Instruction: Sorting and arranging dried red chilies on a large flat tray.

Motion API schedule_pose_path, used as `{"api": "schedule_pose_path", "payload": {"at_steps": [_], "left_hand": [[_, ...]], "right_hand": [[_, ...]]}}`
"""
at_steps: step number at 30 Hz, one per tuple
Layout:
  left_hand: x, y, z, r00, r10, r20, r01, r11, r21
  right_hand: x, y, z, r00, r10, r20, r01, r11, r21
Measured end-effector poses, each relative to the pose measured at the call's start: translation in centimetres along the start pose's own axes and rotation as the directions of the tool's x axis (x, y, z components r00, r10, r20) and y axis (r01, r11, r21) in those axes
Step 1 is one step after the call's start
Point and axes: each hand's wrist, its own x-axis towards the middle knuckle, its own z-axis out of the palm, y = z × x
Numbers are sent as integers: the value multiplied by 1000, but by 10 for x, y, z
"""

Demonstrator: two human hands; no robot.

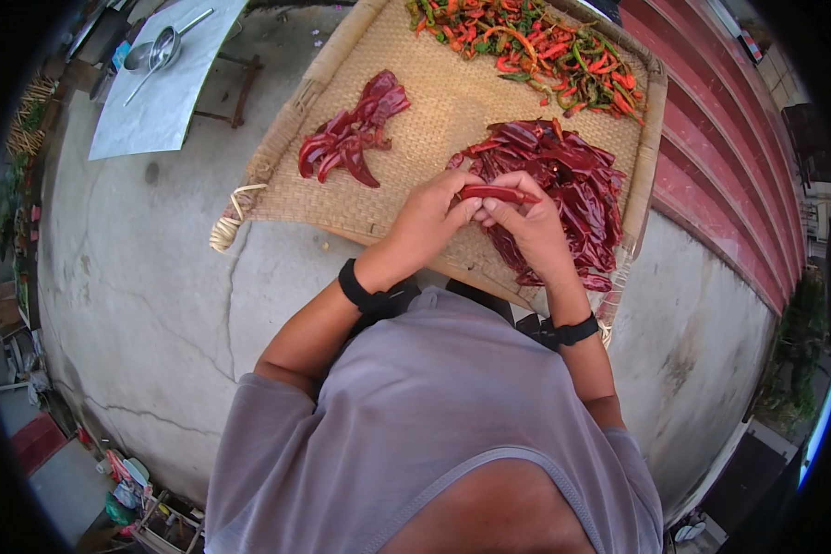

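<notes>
- L hand [434, 212], 1: bare, thumb & fingers closed in narrow pinch on L part of red pepper [489, 192].
- R hand [534, 220], 1: bare, same pepper pinched nr its R end; tip shows past fingers.
- Red pepper, 1 pc: long, dk red, glossy; held roughly crosswise btwn both hands, above the tray's near edge. Clock below centred here, 12 = away from body.
- Woven tray [425, 120]: tan, flat, raised rim; under hands, running out twd 12.
- Lg heap of dk red peppers [577, 198]: on tray, 3 o'clk, just beside R hand.
- Sm pile of dk red peppers [353, 134]: on tray, approx 10 o'clk, apart from hands.
- Mixed pile of thin peppers [563, 65]: red, orange & green; tray's far end, 12 to 1 o'clk.
- Wristbands [577, 330], 2: blk, one per wrist.
- Shirt [434, 388]: grey, short-slv, 6 o'clk.
- Table [152, 120]: pale top, well off btwn 9 & 10 o'clk, w/ metal pan [164, 46].
- Steps [711, 138]: red, btwn 2 & 3 o'clk.
- Floor [157, 286]: grey, cracked, 8 o'clk.
</notes>
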Motion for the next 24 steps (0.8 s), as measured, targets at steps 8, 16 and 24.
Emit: {"api": "schedule_pose_path", "payload": {"at_steps": [8,16,24], "left_hand": [[12,-1,-66,888,347,-301,9,642,766],[35,2,-105,861,400,-315,141,408,902],[20,9,-46,945,184,-270,-64,914,400]], "right_hand": [[35,1,-11,912,-403,75,172,209,-963],[91,35,-16,893,-417,169,142,-97,-985],[65,-4,18,842,-520,147,327,272,-905]]}}
